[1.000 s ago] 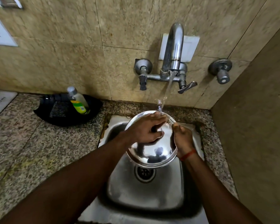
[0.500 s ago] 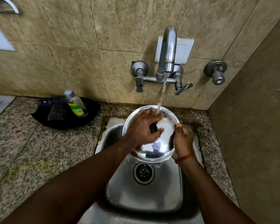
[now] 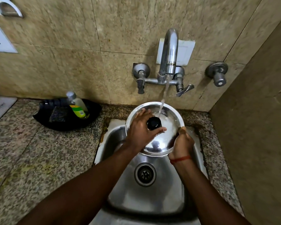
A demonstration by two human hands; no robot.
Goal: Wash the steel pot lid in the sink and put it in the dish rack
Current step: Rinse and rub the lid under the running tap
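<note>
The round steel pot lid [image 3: 170, 125] with a black knob [image 3: 153, 123] is tilted over the steel sink [image 3: 152, 197], its top facing me. Water runs from the tap [image 3: 169, 51] onto the lid just above the knob. My left hand [image 3: 140, 131] lies on the lid's top, fingers curled around the knob. My right hand [image 3: 182, 142] grips the lid's lower right rim. No dish rack is in view.
A black tray [image 3: 63, 119] holding a dish-soap bottle [image 3: 77, 105] sits on the speckled granite counter [image 3: 31, 159] to the left. Tiled walls stand behind and close on the right. The drain [image 3: 145, 174] lies below the lid.
The lid has risen and tipped up toward the tap, so the stream now lands near the knob. My left hand has slid from covering the centre to holding around the knob.
</note>
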